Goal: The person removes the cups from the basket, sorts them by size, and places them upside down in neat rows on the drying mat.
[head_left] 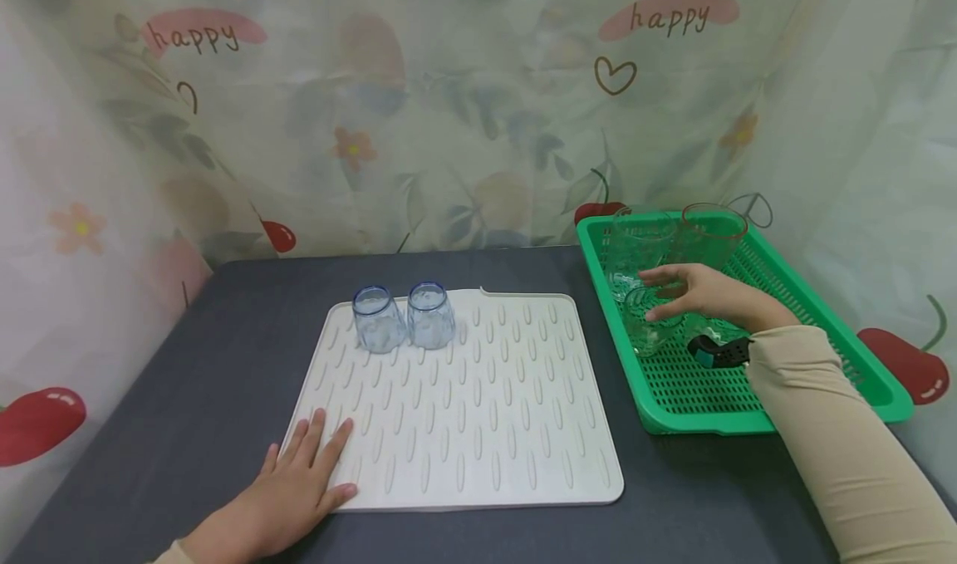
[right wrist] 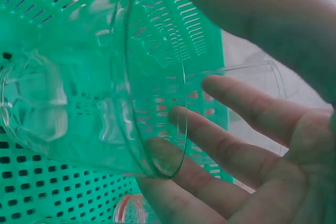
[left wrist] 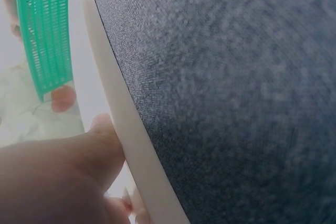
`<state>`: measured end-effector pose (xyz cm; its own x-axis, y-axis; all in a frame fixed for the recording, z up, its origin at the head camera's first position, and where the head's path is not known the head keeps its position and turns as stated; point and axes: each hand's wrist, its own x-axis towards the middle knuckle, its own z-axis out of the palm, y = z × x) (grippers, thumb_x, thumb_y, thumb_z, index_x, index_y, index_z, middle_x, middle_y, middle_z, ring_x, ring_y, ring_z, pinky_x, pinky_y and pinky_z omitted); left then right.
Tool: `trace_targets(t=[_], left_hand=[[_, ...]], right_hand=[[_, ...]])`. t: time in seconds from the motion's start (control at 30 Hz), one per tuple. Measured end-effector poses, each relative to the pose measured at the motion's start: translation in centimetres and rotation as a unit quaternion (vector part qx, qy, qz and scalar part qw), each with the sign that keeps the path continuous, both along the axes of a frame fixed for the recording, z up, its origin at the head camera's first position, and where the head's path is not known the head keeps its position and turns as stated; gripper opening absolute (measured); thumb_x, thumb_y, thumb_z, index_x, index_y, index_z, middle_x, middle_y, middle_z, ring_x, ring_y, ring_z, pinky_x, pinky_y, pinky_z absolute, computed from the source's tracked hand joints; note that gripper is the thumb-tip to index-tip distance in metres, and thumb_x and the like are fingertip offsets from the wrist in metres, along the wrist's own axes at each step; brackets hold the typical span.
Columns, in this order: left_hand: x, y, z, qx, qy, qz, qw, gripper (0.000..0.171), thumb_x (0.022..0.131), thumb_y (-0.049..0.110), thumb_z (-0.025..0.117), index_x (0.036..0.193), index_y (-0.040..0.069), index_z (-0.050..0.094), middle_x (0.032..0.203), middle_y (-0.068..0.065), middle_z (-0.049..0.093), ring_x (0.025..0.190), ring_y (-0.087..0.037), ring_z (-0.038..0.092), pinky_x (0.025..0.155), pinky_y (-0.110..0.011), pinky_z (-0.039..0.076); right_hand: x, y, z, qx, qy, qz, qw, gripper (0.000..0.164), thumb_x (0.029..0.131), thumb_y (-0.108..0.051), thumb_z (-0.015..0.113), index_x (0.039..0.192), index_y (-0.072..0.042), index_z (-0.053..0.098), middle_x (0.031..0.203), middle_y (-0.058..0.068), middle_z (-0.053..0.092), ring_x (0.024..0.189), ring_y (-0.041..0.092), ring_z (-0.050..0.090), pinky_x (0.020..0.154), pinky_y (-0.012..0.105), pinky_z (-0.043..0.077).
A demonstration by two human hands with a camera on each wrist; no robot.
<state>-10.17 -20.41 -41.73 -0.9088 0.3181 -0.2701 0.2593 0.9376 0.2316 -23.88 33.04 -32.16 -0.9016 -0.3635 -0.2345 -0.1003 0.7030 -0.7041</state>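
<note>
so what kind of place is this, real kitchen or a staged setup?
Likely a staged tabletop, not a real kitchen: a printed curtain hangs as backdrop behind a dark cloth-covered table, which bears only a white drying mat and a green basket of glasses. No sink or counter shows.

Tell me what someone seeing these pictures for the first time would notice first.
The bright green basket at the right of the dark table stands out, with the right hand reaching in among clear glasses, its fingers around a small clear glass. Next comes the white ridged mat in the middle, with two blue-rimmed glasses upside down at its far left corner. The left hand rests flat on the mat's near corner.
</note>
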Motion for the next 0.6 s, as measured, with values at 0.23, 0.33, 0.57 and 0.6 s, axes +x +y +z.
trace_targets(t=[0.23,0.33,0.57,0.6], left_hand=[[0.05,0.05,0.1,0.001,-0.002,0.002,1.0,0.082,0.091,0.058,0.052,0.153,0.01,0.026,0.156,-0.033,0.009,0.142,-0.054,0.011,0.1,-0.077,0.014],[0.02,0.05,0.12,0.002,-0.004,0.002,1.0,0.083,0.091,0.058,0.051,0.153,0.01,0.026,0.156,-0.033,0.009,0.142,-0.054,0.01,0.101,-0.077,0.013],[-0.1,-0.02,0.15,0.006,-0.022,0.006,0.9997,0.084,0.091,0.059,0.051,0.154,0.01,0.025,0.157,-0.032,0.006,0.142,-0.054,0.008,0.101,-0.077,0.012],[-0.12,-0.02,0.13,0.005,-0.022,0.007,0.9997,0.084,0.091,0.059,0.051,0.154,0.01,0.025,0.157,-0.032,0.006,0.142,-0.054,0.008,0.101,-0.077,0.012]], right_hand=[[0.13,0.07,-0.27,0.004,-0.028,0.025,0.999,0.085,0.082,-0.026,0.078,0.149,-0.001,0.032,0.154,0.026,0.026,0.137,0.054,0.028,0.102,0.061,0.038],[0.01,0.08,-0.48,0.002,-0.034,0.038,0.999,0.087,0.081,-0.02,0.079,0.15,-0.001,0.029,0.152,0.03,0.024,0.136,0.057,0.026,0.1,0.06,0.041],[-0.34,-0.02,-0.92,-0.005,-0.043,0.059,0.997,0.088,0.08,-0.013,0.08,0.149,0.0,0.028,0.148,0.035,0.026,0.131,0.059,0.032,0.09,0.051,0.051],[-0.35,0.0,-0.97,-0.006,-0.042,0.058,0.997,0.088,0.08,-0.013,0.08,0.149,-0.001,0.028,0.147,0.035,0.026,0.13,0.059,0.033,0.09,0.05,0.051]])
